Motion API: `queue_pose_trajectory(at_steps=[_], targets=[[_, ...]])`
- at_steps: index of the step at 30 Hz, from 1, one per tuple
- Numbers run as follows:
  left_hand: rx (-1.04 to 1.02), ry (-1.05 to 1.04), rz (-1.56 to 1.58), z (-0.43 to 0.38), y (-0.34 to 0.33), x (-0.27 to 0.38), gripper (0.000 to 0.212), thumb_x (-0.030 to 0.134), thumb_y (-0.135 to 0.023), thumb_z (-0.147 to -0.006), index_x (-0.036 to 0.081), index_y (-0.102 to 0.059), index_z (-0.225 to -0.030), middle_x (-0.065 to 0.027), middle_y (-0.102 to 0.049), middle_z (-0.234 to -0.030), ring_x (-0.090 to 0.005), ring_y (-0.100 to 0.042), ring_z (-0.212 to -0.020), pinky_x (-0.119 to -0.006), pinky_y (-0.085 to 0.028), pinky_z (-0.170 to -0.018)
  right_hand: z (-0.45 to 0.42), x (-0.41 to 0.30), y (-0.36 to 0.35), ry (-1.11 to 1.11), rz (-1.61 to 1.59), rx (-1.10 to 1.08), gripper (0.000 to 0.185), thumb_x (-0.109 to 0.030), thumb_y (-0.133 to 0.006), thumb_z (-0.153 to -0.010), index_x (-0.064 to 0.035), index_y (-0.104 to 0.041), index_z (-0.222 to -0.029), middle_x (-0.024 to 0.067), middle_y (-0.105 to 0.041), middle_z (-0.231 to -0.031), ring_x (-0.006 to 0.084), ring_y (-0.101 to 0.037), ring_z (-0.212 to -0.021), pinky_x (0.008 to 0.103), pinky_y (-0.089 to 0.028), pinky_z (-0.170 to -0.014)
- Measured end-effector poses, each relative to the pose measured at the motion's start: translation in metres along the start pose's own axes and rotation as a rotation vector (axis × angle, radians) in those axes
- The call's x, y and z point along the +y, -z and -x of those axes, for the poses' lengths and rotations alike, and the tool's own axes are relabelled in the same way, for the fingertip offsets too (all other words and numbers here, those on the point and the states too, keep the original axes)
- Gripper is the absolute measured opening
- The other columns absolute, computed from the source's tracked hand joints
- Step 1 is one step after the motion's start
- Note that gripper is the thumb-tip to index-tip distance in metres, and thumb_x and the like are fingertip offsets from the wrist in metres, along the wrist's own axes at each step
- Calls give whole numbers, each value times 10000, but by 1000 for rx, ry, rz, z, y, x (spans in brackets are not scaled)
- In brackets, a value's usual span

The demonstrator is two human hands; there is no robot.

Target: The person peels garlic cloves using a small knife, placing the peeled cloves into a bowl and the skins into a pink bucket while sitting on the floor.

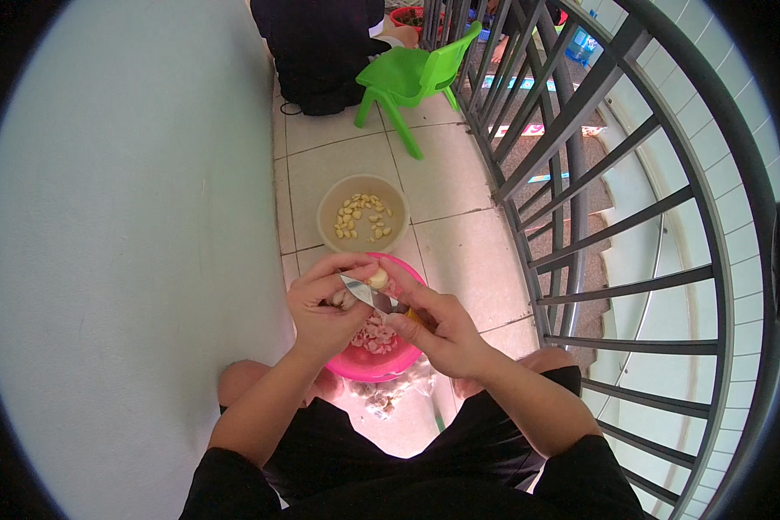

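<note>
Over a pink plastic basin [372, 377], my right hand [445, 328] is closed on a small knife [366, 296] with a yellow-orange handle. The blade points up and left, beside a pale garlic clove [377, 279] held at the fingertips between both hands. My left hand [325, 305] holds whitish unpeeled garlic [342, 299] in its curled fingers. Pinkish garlic skins [376, 336] lie in the basin under the hands. Just beyond it, a beige bowl [324, 218] holds several peeled garlic cloves [357, 213].
A clear plastic bag with garlic [382, 395] lies on the tiled floor between my feet. A pale wall [136, 227] stands at the left and a grey metal railing [624, 279] at the right. Ahead are a green plastic chair [400, 71] and a person in dark clothes [325, 52].
</note>
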State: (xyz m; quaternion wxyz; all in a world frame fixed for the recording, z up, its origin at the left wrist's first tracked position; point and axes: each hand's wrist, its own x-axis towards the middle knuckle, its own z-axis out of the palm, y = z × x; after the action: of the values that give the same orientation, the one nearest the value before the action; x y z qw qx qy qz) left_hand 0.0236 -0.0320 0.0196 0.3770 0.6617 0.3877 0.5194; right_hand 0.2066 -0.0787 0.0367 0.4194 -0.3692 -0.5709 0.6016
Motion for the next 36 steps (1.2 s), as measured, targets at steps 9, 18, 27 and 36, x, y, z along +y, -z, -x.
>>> queue_pose_trajectory(at_steps=[9, 18, 27, 36], targets=[[-21, -20, 8, -4, 3, 4, 288, -96, -656, -637, 5, -711, -901, -92, -666, -1014, -165, -635, -913, -265, -493, -795, -1, -6, 6, -30, -39, -32, 548, -94, -534, -944, -24, -318, -1442, 95, -457, -1400, 138, -445, -1227, 294, -336, -1033], [-35, 16, 103, -5, 3, 3, 327, -111, -662, -655, 18, -717, -950, -97, -661, -1010, -156, -630, -918, -265, -495, -807, 0, -5, 1, -8, 13, -19, 559, -107, -520, -947, -35, -295, -1453, 110, -407, -1438, 179, -406, -1289, 318, -304, -1068], [-66, 85, 252, -5, 9, -3, 317, -110, -681, -658, 12, -711, -948, -99, -655, -1023, -156, -624, -922, -268, -495, -806, 0, -8, 4, -129, -165, -59, 569, -72, -499, -952, -65, -268, -1473, 74, -438, -1403, 135, -450, -1214, 287, -352, -1023], [-65, 29, 90, -5, 7, 0, 306, -109, -689, -661, 12, -710, -942, -91, -655, -1021, -159, -626, -927, -268, -488, -824, 0, -13, -1, -67, -140, -33, 541, -93, -486, -970, -71, -280, -1470, 70, -431, -1407, 127, -465, -1169, 281, -375, -995]])
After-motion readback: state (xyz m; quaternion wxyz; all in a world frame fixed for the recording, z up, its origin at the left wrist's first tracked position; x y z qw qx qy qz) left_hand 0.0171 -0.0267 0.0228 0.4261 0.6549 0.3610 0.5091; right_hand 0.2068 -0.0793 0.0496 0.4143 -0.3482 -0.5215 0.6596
